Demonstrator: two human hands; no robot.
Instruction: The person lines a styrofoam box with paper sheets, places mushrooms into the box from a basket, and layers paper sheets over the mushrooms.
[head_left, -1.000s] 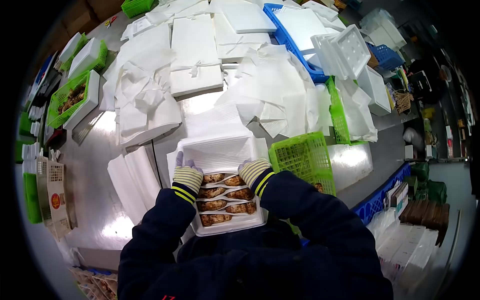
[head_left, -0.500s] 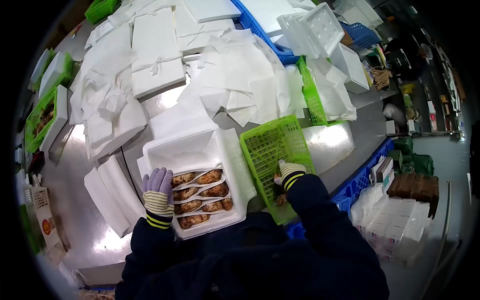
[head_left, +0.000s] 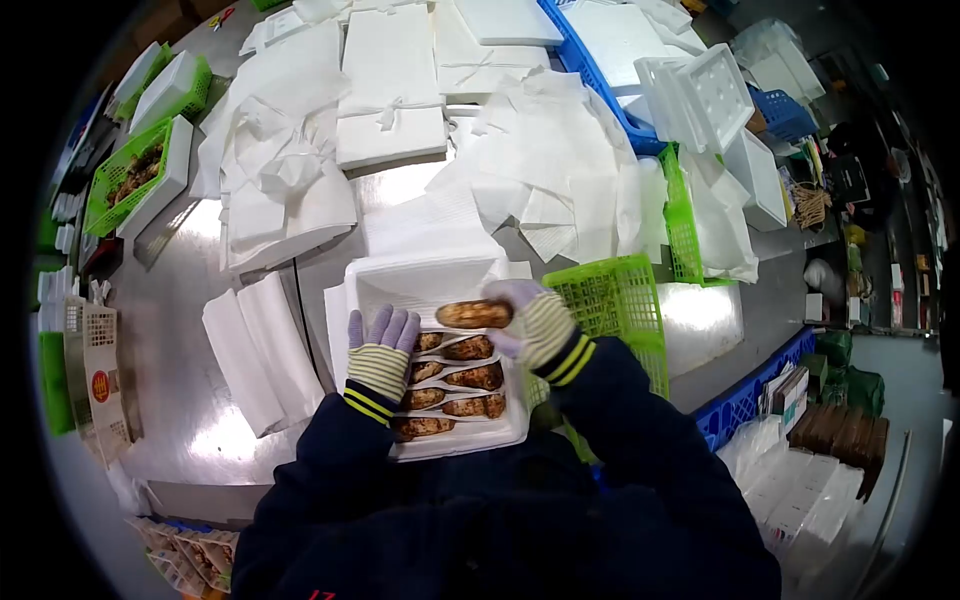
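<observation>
Right hand (head_left: 538, 322) gripping one mushroom (head_left: 470, 315), left hand (head_left: 382, 358) outstretched, one white box (head_left: 515, 412), seven mushrooms (head_left: 474, 377) inside

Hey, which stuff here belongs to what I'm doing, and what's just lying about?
Belongs to the job, apparently:
held mushroom in your right hand
foam box at your left hand, with rows of mushrooms
green basket beside the box

Just lying about, apparently:
rope-like bundle, right
brown stack, right
plastic-covered white packs, lower right
</observation>
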